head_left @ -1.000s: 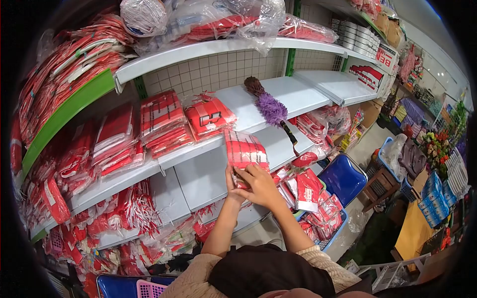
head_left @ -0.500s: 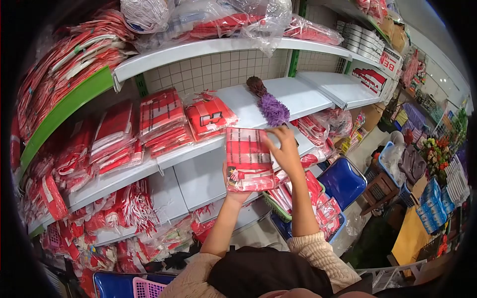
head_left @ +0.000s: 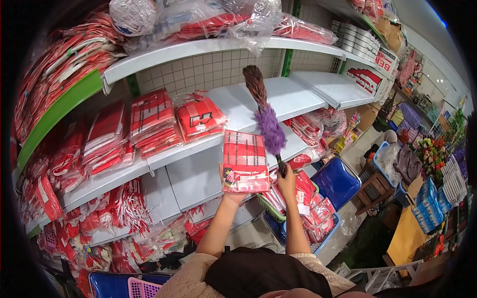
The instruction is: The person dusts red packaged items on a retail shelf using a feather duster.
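Note:
My left hand (head_left: 233,196) is closed from below and behind on a flat, plastic-wrapped red-and-white packet (head_left: 246,161), which faces up toward me. My right hand (head_left: 286,179) grips the black handle of a purple and brown feather duster (head_left: 272,130), just right of the packet. The duster points up and away, its brown tip in front of the middle shelf (head_left: 223,102). Left of it on that shelf lies a red packet with a black-and-white mark (head_left: 196,117), beside a stack of red-and-white packets (head_left: 153,116).
A green basket (head_left: 272,208) and a blue basket (head_left: 330,231) of red packets stand below my right arm, near a blue chair (head_left: 338,184). Above, the upper shelf (head_left: 198,47) carries plastic-bagged goods. Red-and-white bundles (head_left: 131,206) fill the lower left. White boxes (head_left: 365,79) sit at right.
My right hand has left the packet's edge and moved down onto the duster's handle. The duster is now lifted off the shelf. My left hand still holds the packet.

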A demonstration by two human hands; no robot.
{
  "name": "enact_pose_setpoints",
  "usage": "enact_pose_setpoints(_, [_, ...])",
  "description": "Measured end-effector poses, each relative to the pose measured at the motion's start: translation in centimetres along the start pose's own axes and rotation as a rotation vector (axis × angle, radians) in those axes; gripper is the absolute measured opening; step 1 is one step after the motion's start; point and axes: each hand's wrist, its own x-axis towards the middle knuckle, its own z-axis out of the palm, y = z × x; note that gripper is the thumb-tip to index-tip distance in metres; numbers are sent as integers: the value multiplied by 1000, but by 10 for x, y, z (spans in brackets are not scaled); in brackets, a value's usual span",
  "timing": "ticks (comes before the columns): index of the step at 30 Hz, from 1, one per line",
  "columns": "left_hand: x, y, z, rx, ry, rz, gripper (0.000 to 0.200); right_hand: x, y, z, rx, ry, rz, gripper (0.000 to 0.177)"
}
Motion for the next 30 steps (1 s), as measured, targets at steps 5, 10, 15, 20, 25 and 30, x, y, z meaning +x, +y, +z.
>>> enact_pose_setpoints(5, [4,-10,-9,8,33,10,79,-19,30,-8,344,-106,305,31])
enact_pose_setpoints(10, [3,-19,-3,21,4,0,80,-34,36,-18,278,30,282,35])
enact_pose_setpoints(15, [-1,-19,-10,-22,-39,-26,84,-72,52,-45,234,77,297,31])
enact_pose_setpoints(20, [-5,-13,1,-24,0,-41,85,-104,16,-92,-188,107,290,21])
enact_pose_setpoints(25, [-6,-14,-4,-113,1,-72,74,-120,37,-118,-391,-103,-50,19])
enact_pose_setpoints(30, [-9,-11,-17,-3,29,-29,62,-113,48,-110,-500,-85,156,26])
